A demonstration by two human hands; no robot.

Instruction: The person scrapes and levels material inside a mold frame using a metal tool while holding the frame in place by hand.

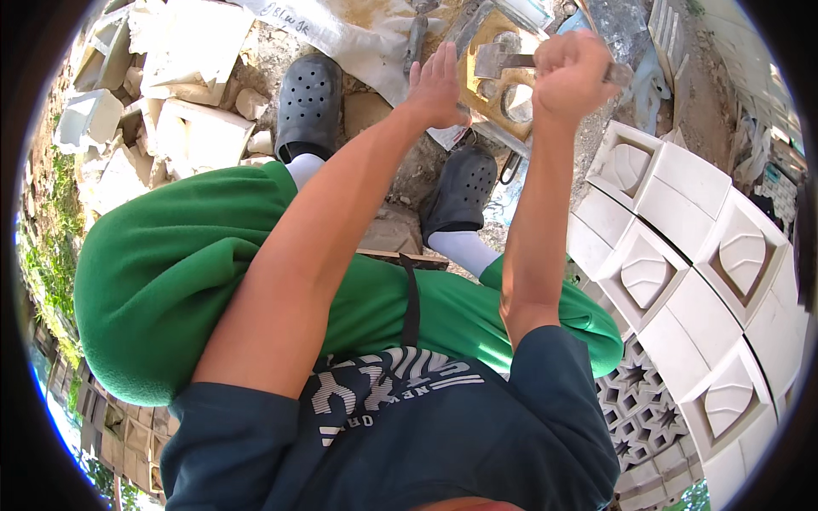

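Hammer point(503, 60) sits clenched in the right hand point(569, 75) over the tan mould point(494, 94) on the ground; the open left hand point(436, 85) steadying it risks being struck.

The person wears a dark blue-grey T-shirt point(443, 426) with short sleeves and white block lettering across the chest. Below it are loose bright green trousers point(162, 272) of a soft, fleecy cloth. White socks point(464, 249) show at both ankles (one only as a sliver), above dark grey perforated clogs point(308, 104). Both forearms are bare.
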